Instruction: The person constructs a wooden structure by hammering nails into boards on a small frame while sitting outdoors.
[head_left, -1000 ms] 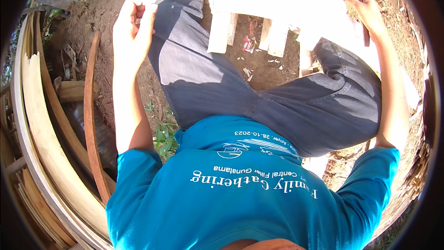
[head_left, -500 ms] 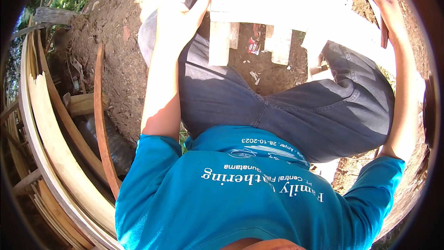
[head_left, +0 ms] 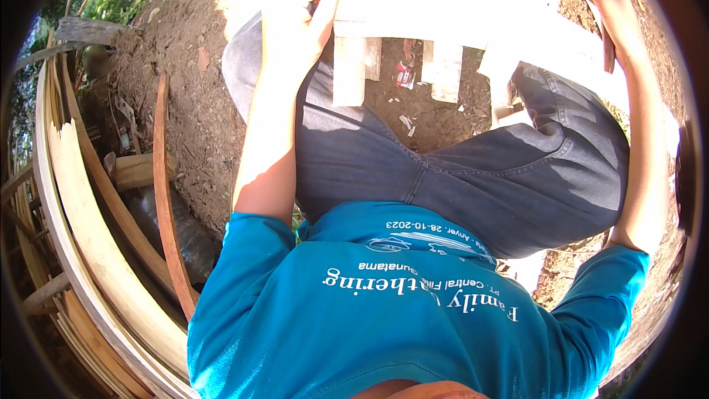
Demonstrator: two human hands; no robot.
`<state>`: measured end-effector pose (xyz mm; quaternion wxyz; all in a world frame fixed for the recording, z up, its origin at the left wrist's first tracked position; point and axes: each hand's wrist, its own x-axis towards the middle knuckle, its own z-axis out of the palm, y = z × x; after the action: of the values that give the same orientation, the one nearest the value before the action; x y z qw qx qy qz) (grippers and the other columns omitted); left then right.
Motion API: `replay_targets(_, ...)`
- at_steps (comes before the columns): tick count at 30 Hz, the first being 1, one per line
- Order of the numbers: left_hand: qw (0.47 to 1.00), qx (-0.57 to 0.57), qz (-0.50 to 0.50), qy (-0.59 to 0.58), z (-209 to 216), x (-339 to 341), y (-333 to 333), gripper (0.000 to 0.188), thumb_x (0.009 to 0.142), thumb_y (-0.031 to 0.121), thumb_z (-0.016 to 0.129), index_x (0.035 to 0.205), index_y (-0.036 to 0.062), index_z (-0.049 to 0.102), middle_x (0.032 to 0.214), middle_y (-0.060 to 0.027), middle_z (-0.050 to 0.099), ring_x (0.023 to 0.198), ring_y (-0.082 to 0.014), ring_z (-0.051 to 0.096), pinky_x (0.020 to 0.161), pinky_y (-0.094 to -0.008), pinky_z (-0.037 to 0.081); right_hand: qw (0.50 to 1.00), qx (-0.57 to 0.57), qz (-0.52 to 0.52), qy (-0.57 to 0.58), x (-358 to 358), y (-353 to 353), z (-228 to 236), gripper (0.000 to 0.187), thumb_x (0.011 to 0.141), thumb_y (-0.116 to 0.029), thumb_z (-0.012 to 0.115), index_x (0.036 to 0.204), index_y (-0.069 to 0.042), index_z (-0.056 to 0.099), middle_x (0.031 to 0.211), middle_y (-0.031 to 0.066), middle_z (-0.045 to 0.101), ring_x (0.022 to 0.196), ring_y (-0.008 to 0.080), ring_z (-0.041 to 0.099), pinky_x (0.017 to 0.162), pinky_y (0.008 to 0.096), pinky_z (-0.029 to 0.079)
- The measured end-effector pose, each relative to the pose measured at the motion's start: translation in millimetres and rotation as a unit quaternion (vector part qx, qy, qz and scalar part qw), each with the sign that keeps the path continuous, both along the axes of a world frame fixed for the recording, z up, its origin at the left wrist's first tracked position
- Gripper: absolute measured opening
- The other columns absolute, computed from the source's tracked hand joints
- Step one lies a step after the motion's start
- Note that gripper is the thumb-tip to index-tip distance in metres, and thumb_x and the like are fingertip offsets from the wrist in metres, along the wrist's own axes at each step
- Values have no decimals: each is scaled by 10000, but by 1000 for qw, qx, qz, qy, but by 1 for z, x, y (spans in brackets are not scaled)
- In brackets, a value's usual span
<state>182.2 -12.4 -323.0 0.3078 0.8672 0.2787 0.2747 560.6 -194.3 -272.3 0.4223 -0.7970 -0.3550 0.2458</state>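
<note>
Strong sunlight washes out a pale board (head_left: 421,11) lying crosswise beyond my lap, above pale wooden slats (head_left: 349,70). At the left end of this board is my left hand (head_left: 306,26), its fingers closed in a pinch. Glare hides what is between them. Far right, my right hand (head_left: 611,11) has its fingers curled round a narrow reddish-brown strip (head_left: 608,48), seen almost edge-on; its far end meets the upper picture edge. My knees are spread on either side of the slats.
Long planks (head_left: 88,199) are stacked along the left, with a reddish wooden strip (head_left: 164,177) beside them. A clear plastic bottle (head_left: 185,229) lies near that strip. On the brown soil between my legs are a red wrapper (head_left: 404,75) and wood chips (head_left: 406,123).
My left hand and forearm have shifted slightly to the right along the board. The right hand and its strip have moved slightly up and left.
</note>
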Motion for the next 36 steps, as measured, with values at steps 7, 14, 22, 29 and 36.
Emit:
replay_targets(7,996,59,66,-7,-22,-8,0,310,869,138,702,1156,22,688,1037,-146,713,990,-260,674,911,-382,511,988,145,23,43,-87,6,45,313,1019,-274,599,1258,-73,624,647,-79,479,471,19,389,425,197,318)
replay_targets(14,989,40,123,-71,-23,-2,-11,443,823,143,744,1216,34,572,1030,-162,705,919,-249,703,859,-338,537,978,-77,191,-26,-127,-12,46,357,1060,-393,501,1263,-142,652,732,-89,505,673,10,490,991,298,368)
replay_targets(22,979,-105,124,-124,-29,-2,-12,419,839,107,746,1211,45,564,887,-25,737,727,-118,630,670,-276,495,983,16,181,-12,-170,-18,52,418,1057,-255,538,1441,-91,518,998,-52,606,864,32,508,870,219,387)
replay_targets(29,978,-78,120,-152,-34,-3,-8,435,831,119,763,1216,62,568,913,-37,750,906,-191,699,818,-325,515,973,-49,225,-27,-180,-10,33,381,1049,-111,544,1426,-54,540,1119,12,629,984,66,527,911,237,423)
replay_targets(36,986,-49,126,-98,-26,-4,-11,469,829,159,777,1233,59,560,948,-68,752,1059,-236,689,936,-383,505,967,126,222,-8,-204,-12,55,411,1045,-81,541,1451,-21,511,1030,20,623,922,85,532,860,242,438)
